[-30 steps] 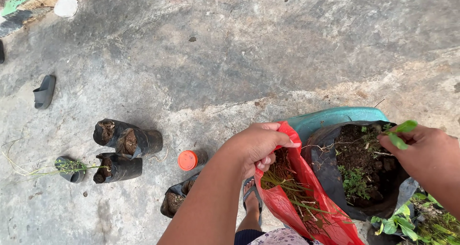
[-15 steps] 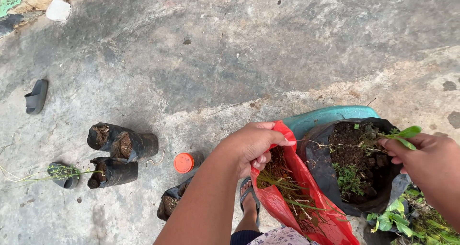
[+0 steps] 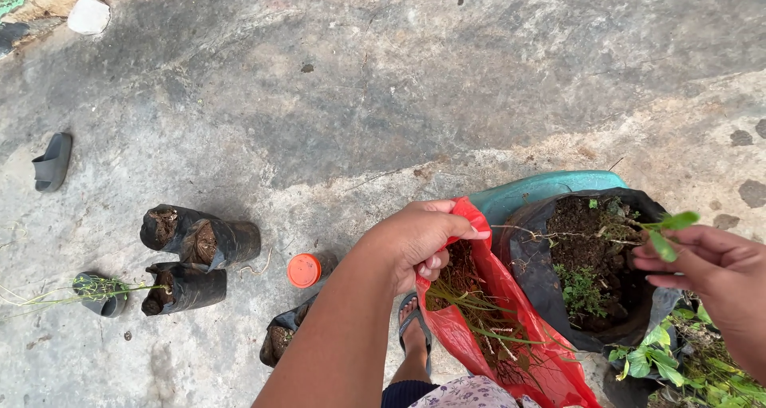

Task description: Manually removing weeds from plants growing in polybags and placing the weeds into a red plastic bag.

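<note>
The left hand (image 3: 419, 236) grips the red bag (image 3: 511, 328) open by its rim, while the right hand (image 3: 710, 264), just right of it, pinches a green sprig (image 3: 666, 231) above the black soil pot (image 3: 594, 272).

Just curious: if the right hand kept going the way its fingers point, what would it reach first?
The right hand, pinching a green sprig, points left. It would likely meet the soil pot first, then the red bag; depth is unclear.
</note>
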